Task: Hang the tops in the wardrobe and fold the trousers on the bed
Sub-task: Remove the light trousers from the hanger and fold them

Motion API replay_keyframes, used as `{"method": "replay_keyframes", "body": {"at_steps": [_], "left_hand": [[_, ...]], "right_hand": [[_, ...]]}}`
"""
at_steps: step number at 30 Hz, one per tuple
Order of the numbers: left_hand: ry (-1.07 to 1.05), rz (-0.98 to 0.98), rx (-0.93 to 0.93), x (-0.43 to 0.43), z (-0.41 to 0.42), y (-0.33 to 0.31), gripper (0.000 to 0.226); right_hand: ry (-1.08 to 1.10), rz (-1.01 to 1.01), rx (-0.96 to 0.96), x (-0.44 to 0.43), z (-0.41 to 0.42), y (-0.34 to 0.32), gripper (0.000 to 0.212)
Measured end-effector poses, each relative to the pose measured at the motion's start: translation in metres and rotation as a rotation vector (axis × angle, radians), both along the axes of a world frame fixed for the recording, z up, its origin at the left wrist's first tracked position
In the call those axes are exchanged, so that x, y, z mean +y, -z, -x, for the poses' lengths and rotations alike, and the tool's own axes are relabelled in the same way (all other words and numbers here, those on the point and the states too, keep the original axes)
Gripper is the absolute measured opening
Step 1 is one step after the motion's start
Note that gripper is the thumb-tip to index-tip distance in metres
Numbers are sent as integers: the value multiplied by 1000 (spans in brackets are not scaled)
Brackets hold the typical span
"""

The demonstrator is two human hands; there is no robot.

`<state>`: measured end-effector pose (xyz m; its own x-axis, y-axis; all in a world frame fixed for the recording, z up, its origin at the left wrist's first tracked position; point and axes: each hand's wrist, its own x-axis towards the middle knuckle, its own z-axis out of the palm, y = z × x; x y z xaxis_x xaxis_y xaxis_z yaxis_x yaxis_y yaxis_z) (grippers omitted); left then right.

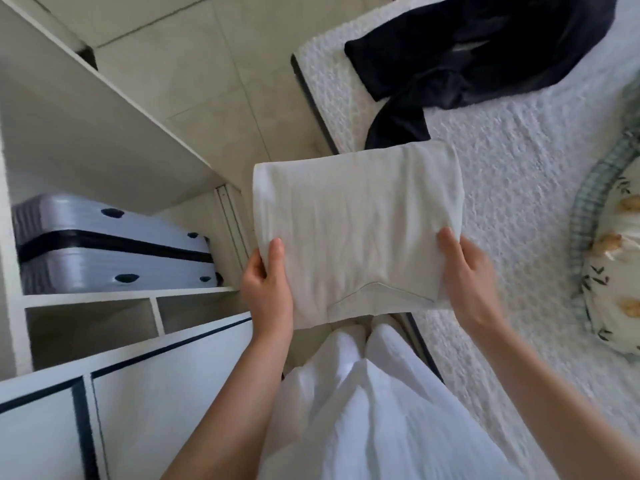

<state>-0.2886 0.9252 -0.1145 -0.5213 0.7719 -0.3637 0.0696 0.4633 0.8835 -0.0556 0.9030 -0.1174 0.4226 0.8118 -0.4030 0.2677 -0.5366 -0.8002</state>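
Observation:
A pair of white trousers (353,230), folded into a thick rectangle with a pocket seam showing, is held in the air over the gap between the bed and the wardrobe. My left hand (268,289) grips its left edge, thumb on top. My right hand (467,271) grips its right edge the same way. A dark navy garment (478,53) lies crumpled on the white bed (519,168) at the far end. The open white wardrobe (104,140) stands to my left.
A pale lilac suitcase (114,251) lies flat on a wardrobe shelf above two low cubbies. A round cushion (609,258) with a green checked rim sits on the bed's right side. Tiled floor (194,74) runs between wardrobe and bed.

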Motion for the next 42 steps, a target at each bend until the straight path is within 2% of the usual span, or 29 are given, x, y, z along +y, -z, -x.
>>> {"method": "replay_keyframes", "body": {"at_steps": [5,9,18,24,28,32,36,38,42], "left_hand": [[-162,-23,9,30,17,-7,21],[-335,-37,33,60,28,-11,34],[-530,-48,22,102,67,-32,30],[-585,-44,-18,123,118,-47,13],[-594,-84,52,133,156,-60,22],[-651,-132,124,138,191,-71,33],[-720,-171,139,147,218,-83,29],[-756,-186,162,152,229,-86,34],[-838,-197,186,165,244,-89,33]], "right_hand": [[-121,-5,71,69,20,-4,62],[-279,-25,83,131,36,-12,47],[-538,-96,79,243,102,-35,51],[-620,-115,75,283,169,-47,56],[-663,-154,24,304,218,-58,53],[-706,-194,78,320,266,-69,53],[-772,-246,116,341,308,-78,53],[-818,-257,128,353,326,-81,58],[-924,-222,165,381,356,-84,97]]}}
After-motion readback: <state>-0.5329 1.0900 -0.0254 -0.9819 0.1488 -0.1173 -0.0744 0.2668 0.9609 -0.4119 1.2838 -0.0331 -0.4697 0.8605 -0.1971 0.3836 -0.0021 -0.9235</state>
